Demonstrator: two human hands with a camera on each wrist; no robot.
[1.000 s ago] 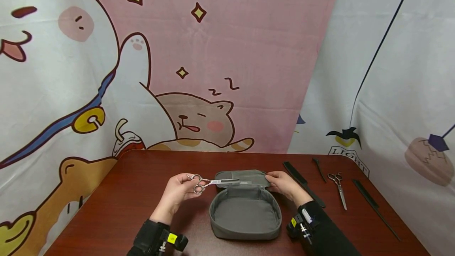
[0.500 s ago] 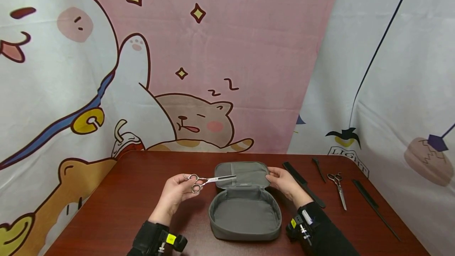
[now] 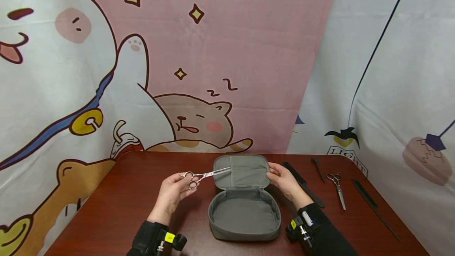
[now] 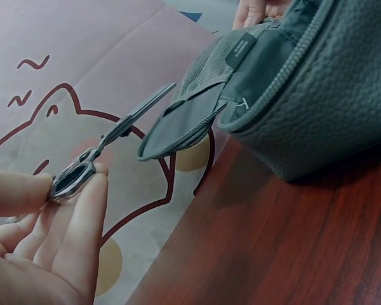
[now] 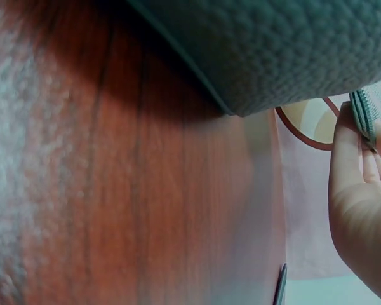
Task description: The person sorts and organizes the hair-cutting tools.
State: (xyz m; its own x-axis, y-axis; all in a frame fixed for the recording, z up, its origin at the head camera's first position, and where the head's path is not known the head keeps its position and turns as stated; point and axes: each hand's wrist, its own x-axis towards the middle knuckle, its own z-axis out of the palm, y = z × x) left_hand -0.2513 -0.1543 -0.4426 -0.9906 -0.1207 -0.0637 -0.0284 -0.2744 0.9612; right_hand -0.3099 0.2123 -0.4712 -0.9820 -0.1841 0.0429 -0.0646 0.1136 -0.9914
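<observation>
Left of the case [image 3: 245, 230], the left hand [image 3: 171, 192] pinches the scissors [image 4: 119, 131] by their handles; the right hand [image 3: 283, 181] pinches the lid [image 3: 250, 174] — its slipping could snag the tips.

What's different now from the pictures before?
The right hand has lifted the bag lid higher. The left hand has tilted its scissors, tips going up and left. Nothing was let go. The bag's base, other scissors and combs stayed put.
</observation>
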